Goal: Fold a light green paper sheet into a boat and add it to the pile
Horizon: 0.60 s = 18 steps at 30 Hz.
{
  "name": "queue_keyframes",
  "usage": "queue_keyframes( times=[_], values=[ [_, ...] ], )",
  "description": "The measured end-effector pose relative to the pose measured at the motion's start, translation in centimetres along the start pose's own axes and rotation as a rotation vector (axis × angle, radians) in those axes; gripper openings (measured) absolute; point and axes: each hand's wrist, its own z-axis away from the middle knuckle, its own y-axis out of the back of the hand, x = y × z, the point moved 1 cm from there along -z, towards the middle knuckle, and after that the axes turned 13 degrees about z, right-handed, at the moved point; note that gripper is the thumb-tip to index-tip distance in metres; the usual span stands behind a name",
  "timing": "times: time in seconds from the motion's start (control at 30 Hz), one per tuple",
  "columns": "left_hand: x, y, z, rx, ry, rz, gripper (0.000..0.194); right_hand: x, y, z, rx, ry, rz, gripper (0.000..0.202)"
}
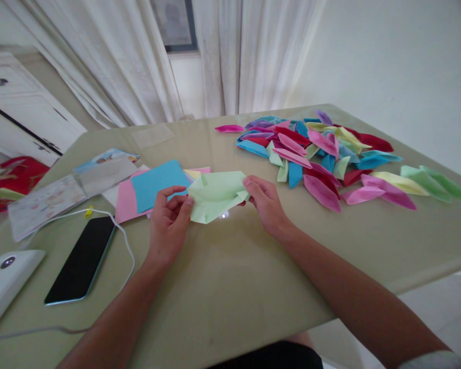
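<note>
A pale green sheet of folded paper (218,193) is held up above the table between my two hands. Creases run across it, and a small flap stands at its right end. My left hand (170,218) pinches the left end between thumb and fingers. At the opposite end, my right hand (264,201) grips the edge with the thumb on top; its other fingers are partly hidden behind. Just beyond my left hand lie a blue paper sheet (159,184) and a pink sheet (126,201) in a loose stack.
Many folded paper boats (292,146) in several colours are heaped at the back right of the table (238,287). On the left lie a black-screened phone (82,261), a white device (11,282), a white cable (128,246) and printed packaging (48,202).
</note>
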Motion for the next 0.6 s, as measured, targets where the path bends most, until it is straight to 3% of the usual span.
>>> queue_keyframes(
  times=[0.23, 0.4, 0.6],
  values=[
    [-0.1, 0.51, -0.1, -0.153, -0.105, -0.181, 0.015, 0.23, -0.03, -0.11, -0.002, -0.017, 0.001, 0.038],
    [-0.11, 0.62, -0.04, -0.258, -0.04, -0.152, 0.03, 0.41, 0.26, -0.29, 0.028, 0.0, 0.031, 0.04],
    [-0.08, 0.81, -0.1, -0.217, -0.014, -0.195, 0.033, -0.05, 0.38, -0.28, 0.053, 0.048, 0.121, 0.042]
  ],
)
